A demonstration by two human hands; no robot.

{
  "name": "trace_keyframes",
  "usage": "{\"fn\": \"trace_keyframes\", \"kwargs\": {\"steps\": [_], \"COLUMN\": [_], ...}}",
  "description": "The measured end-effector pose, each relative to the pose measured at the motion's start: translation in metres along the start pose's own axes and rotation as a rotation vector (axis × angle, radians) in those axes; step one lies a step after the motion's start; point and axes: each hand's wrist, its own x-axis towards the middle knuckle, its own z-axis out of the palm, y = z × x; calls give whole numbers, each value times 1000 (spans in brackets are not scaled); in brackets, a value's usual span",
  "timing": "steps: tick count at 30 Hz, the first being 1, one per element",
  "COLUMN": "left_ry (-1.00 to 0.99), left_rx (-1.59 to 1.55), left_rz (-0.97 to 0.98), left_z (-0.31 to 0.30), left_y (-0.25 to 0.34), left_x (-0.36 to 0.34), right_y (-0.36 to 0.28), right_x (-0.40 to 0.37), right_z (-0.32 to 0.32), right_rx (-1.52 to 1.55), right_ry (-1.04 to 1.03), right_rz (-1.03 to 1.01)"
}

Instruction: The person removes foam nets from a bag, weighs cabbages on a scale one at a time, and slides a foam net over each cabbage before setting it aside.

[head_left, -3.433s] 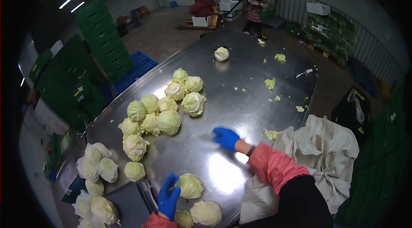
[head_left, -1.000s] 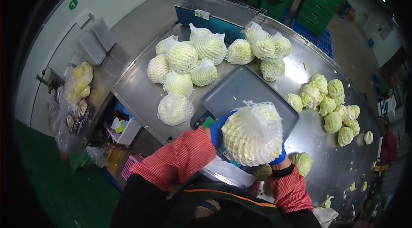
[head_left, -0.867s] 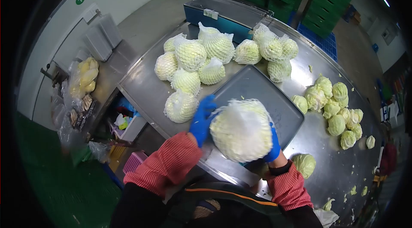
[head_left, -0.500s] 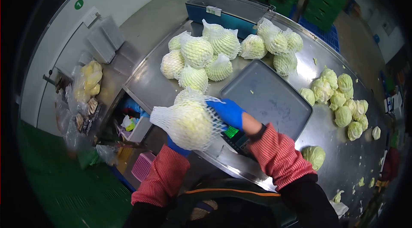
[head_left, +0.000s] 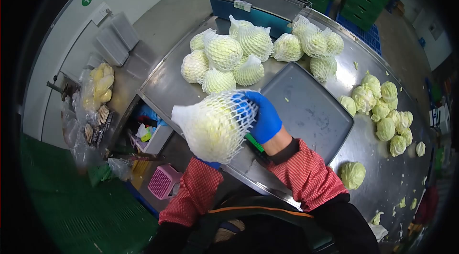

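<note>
A large cabbage in a white foam net sleeve (head_left: 210,129) is held up in front of the steel table. My left hand (head_left: 208,162), in a blue glove, supports it from below; most of that hand is hidden behind the cabbage. On the right side, my right hand (head_left: 264,117), also blue-gloved, has its fingers under the net's open end, with mesh strands lying across them. They are bent against the cabbage. Just beyond my right hand is a grey scale platform (head_left: 306,110), its green display partly covered by my hand and wrist.
Several netted cabbages (head_left: 224,52) sit at the back left, and more netted ones (head_left: 313,43) at the back centre. Bare cabbages (head_left: 386,129) are grouped to the right; a single one (head_left: 353,175) lies nearer. A blue-sided box (head_left: 253,10) stands behind. Below left is a pink basket (head_left: 165,181).
My right hand has moved from pinching the net's edge to having its fingers beneath the mesh. The net now reaches farther over the cabbage's right side. The view has shifted slightly.
</note>
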Motion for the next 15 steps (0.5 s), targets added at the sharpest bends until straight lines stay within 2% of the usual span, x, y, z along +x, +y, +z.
{"fn": "trace_keyframes", "kwargs": {"steps": [3, 4, 6, 8, 10, 11, 12, 14, 15], "left_ry": [206, 218, 160, 170, 253, 199, 135, -40, 54], "left_rx": [147, 214, 340, 377, 316, 863, 1410, 2903, 2666], "left_rz": [137, 122, 245, 235, 104, 107, 101, 62, 66], "left_z": [-27, -15, -3, 7, 14, 11, 4, -5, -12], "left_y": [11, 13, 15, 23, 39, 43, 46, 53, 50], "left_x": [4, 3, 3, 4, 2, 2, 0, -4, -7], "right_y": [7, 12, 24, 27, 35, 36, 30, 33, 34], "right_x": [0, 2, 13, 18, 19, 19, 12, -4, -5], "right_z": [-20, -27, -45, -46, -40, -35, -34, -8, -1], "right_rx": [-29, -48, -124, -246, -668, -880, -808, -848, -871], "right_ry": [153, 152, 181, 184, 14, -76, -110, -136, -154], "right_rz": [117, 136, 187, 200, -75, -211, 24, 89, 117]}}
